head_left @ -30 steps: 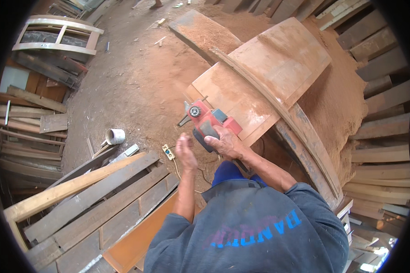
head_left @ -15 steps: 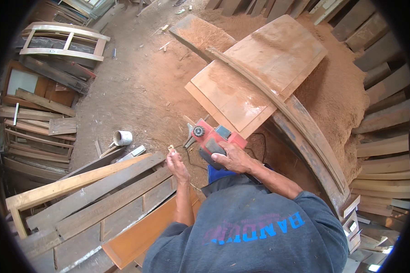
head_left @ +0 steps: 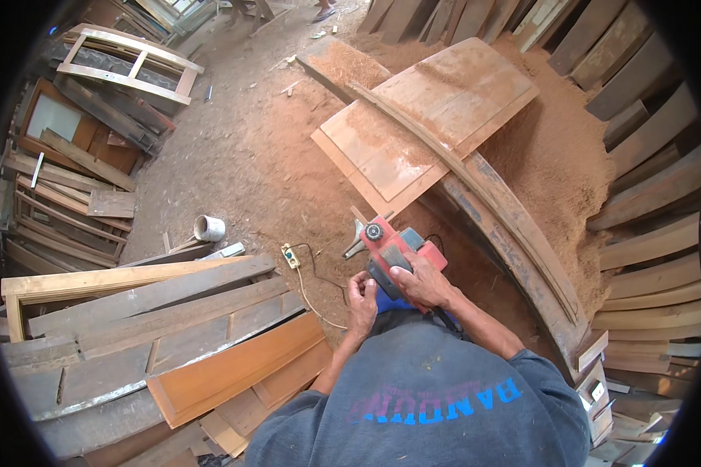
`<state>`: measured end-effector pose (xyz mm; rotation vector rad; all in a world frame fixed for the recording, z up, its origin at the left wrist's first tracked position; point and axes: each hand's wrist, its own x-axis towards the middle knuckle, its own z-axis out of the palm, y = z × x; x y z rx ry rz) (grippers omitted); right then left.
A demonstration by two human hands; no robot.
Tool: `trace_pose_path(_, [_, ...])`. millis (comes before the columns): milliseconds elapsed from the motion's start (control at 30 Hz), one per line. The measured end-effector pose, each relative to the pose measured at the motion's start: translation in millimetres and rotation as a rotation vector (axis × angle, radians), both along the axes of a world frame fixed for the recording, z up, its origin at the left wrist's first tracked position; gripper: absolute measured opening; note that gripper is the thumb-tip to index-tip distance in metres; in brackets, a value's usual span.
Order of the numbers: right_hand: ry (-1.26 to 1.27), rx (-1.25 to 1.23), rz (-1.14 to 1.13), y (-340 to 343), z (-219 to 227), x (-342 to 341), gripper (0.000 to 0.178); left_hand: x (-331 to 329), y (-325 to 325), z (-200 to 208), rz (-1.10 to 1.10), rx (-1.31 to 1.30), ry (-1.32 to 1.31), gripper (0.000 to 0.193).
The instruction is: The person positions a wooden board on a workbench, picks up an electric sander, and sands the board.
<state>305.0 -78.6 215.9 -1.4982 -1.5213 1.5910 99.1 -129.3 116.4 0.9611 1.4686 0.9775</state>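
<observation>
My right hand (head_left: 424, 282) is wrapped round the dark handle of a red electric hand planer (head_left: 383, 243). The planer is held up off the wood, in front of my body, with its round black knob to the left. My left hand (head_left: 361, 303) is beside the planer's rear end. Its fingers are curled together; what they hold, if anything, is hidden, and I cannot tell whether they touch the planer. Just beyond the planer, a dusty wooden panel (head_left: 475, 86) rests across a long beam (head_left: 506, 210), with a narrow strip (head_left: 417, 132) lying over the panel.
A power socket block (head_left: 290, 255) with a cable lies on the floor at my left. Near it are a white bucket (head_left: 209, 228) and stacked boards (head_left: 171, 307) with an orange-brown panel (head_left: 237, 366). Sawdust (head_left: 580, 163) heaps beyond the beam; planks (head_left: 654, 249) line the right side.
My left hand has come right and back, closer to the planer. The planer has shifted a little to the right in the view, still in my right hand. The socket block now shows plainly.
</observation>
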Motion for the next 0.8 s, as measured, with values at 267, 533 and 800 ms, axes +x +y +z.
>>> trace_pose_path(267, [-0.056,0.051,0.048,2.1,-36.3,-19.0,0.062,-33.2,36.1,-17.3,0.007,0.058,0.071,0.042])
trace_pose_path(533, [-0.162,-0.004,0.018,15.2,-52.3,-57.7,0.049,-95.6,80.9,-23.7,-0.159,-0.276,-0.084,0.038])
trace_pose_path(800, [-0.329,0.123,0.088,42.6,-83.9,-109.0,0.046,-54.3,82.1,-0.1,-0.169,-0.536,-0.681,0.05])
